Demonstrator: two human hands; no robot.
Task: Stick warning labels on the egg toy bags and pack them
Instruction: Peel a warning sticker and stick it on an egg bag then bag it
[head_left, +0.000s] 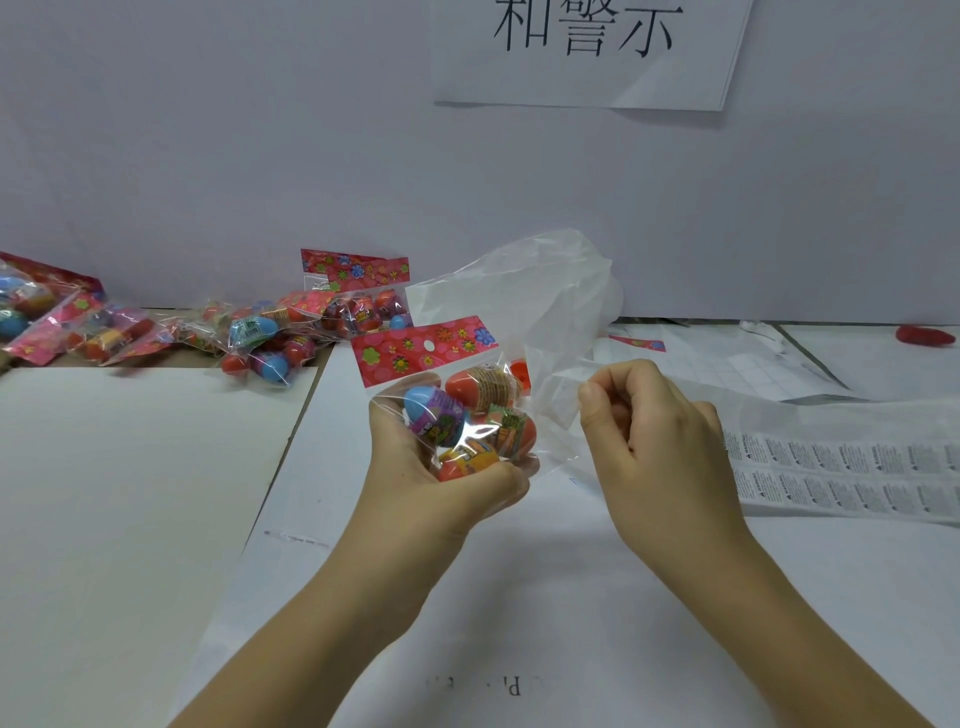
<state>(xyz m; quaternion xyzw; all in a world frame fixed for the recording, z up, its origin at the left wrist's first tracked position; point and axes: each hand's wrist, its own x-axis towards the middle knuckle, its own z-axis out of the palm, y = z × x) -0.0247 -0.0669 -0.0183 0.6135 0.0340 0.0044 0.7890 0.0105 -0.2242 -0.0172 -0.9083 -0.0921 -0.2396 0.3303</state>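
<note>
My left hand (415, 467) cups an egg toy bag (457, 410) from below: a clear pouch of coloured plastic eggs under a red flowered header card. My right hand (649, 431) sits just right of it, fingers curled, thumb and forefinger pinching the edge of a large clear plastic bag (545, 296) that billows up behind the toy bag. A sheet of warning labels (852, 467) lies flat to the right of my right hand.
A pile of more egg toy bags (260, 332) lies at the back left, along the wall. A white board (130, 467) covers the table's left side. A red object (927, 334) rests at the far right. Empty label backing sheets (753, 369) lie behind the labels.
</note>
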